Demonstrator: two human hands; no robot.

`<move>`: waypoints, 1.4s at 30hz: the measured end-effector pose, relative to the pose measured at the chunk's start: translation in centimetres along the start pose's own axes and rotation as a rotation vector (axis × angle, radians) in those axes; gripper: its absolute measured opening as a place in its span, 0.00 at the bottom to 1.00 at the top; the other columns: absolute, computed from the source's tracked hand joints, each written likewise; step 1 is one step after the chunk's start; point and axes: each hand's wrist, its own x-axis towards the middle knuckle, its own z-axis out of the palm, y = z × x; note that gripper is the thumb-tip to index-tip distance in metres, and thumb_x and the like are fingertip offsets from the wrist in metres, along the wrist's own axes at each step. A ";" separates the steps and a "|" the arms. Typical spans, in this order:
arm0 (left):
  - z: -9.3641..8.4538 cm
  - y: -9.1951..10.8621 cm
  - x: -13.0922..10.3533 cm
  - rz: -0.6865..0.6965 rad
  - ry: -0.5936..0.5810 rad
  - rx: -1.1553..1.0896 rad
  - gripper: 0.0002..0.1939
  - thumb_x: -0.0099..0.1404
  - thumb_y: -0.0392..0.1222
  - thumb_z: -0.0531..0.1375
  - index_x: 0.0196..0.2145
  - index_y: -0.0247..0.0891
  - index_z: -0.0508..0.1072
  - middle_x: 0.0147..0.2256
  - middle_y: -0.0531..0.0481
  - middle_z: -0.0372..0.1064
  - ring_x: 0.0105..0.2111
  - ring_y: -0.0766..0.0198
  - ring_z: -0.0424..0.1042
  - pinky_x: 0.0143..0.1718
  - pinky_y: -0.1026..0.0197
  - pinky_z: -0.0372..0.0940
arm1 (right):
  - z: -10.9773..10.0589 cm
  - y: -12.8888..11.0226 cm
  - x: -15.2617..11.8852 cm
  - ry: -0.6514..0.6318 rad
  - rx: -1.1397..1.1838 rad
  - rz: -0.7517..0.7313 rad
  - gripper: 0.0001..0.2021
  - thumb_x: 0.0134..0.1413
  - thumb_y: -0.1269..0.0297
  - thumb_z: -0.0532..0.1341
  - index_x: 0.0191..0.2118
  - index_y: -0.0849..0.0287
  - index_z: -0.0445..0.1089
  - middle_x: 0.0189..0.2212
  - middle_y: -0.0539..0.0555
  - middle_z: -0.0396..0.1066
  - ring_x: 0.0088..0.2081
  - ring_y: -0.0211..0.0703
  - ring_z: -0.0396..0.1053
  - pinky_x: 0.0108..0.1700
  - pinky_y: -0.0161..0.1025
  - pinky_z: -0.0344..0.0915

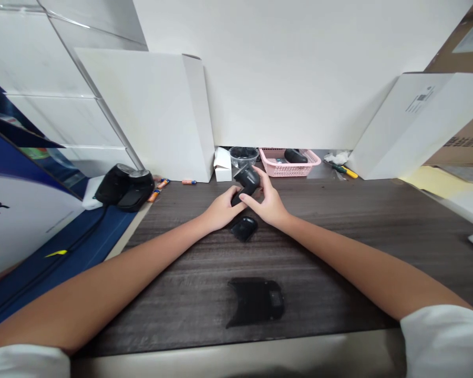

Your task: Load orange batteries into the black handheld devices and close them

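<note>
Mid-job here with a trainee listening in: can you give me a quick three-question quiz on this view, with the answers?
1. What do the left hand and right hand both hold?
A) a roll of tape
B) a black device
C) a drinking cup

2. True or false: the pink basket stands to the right of the clear bowl in the picture.

3. Fill in "nearer" or "farther": the flat black plate lies ____ to or from the camera than the black device.

Key: 1. B; 2. True; 3. nearer
</note>
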 end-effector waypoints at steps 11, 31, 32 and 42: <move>-0.1 -0.3 -0.1 0.121 0.036 -0.072 0.35 0.72 0.56 0.65 0.69 0.35 0.67 0.66 0.37 0.73 0.65 0.43 0.72 0.69 0.44 0.64 | 0.1 0.4 0.1 -0.103 -0.060 -0.200 0.21 0.71 0.46 0.61 0.59 0.56 0.70 0.52 0.61 0.74 0.52 0.55 0.72 0.55 0.54 0.72; -0.3 0.7 0.3 -0.041 -0.084 -0.287 0.35 0.77 0.74 0.46 0.38 0.40 0.73 0.28 0.51 0.64 0.29 0.59 0.60 0.35 0.55 0.57 | 0.2 2.0 1.5 -0.082 0.377 0.282 0.34 0.60 0.24 0.60 0.37 0.56 0.76 0.33 0.53 0.77 0.39 0.46 0.74 0.42 0.42 0.70; -0.2 0.7 0.4 -0.051 -0.079 -0.284 0.37 0.77 0.75 0.43 0.36 0.40 0.73 0.27 0.51 0.64 0.28 0.59 0.60 0.35 0.55 0.57 | 0.2 2.1 1.5 -0.082 0.383 0.287 0.34 0.60 0.24 0.60 0.37 0.56 0.77 0.34 0.53 0.78 0.39 0.46 0.74 0.42 0.42 0.70; -0.1 0.9 0.5 -0.086 -0.095 -0.381 0.47 0.69 0.83 0.33 0.35 0.42 0.73 0.25 0.50 0.62 0.26 0.58 0.59 0.31 0.54 0.54 | 0.2 2.4 1.8 -0.087 0.443 0.350 0.34 0.62 0.26 0.60 0.35 0.56 0.79 0.32 0.54 0.79 0.38 0.47 0.74 0.41 0.43 0.68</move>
